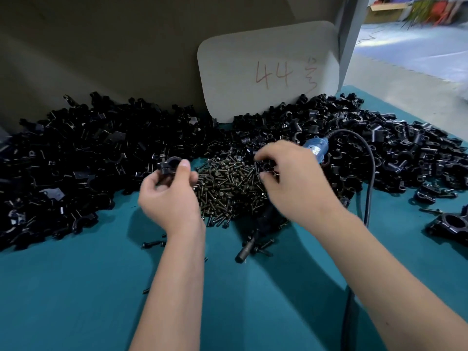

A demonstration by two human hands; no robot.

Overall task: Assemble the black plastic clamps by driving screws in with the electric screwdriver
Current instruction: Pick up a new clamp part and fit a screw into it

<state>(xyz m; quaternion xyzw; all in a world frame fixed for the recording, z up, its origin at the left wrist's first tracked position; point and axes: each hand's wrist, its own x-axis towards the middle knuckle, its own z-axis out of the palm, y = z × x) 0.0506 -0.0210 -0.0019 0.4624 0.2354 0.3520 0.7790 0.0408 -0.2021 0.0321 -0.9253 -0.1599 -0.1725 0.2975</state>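
My left hand (pixel 172 196) holds a black plastic clamp (pixel 169 166) with a round bore, pinched between thumb and fingers above the teal table. My right hand (pixel 291 178) hovers over the right side of the screw pile (pixel 228 188) and pinches a small black clamp piece (pixel 266 166) with its fingertips. The electric screwdriver lies on the table under my right hand: its blue body (pixel 316 148) points to the back right and its dark tip (pixel 245 252) to the front. Neither hand touches it.
Large heaps of black clamp parts lie at the left (pixel 76 160) and right (pixel 392 153). A grey board marked "44" (pixel 268 72) leans at the back. The black cable (pixel 369 178) runs down the right. An assembled clamp (pixel 450 224) sits at far right. Loose screws (pixel 152 243) lie on the teal mat (pixel 76 300).
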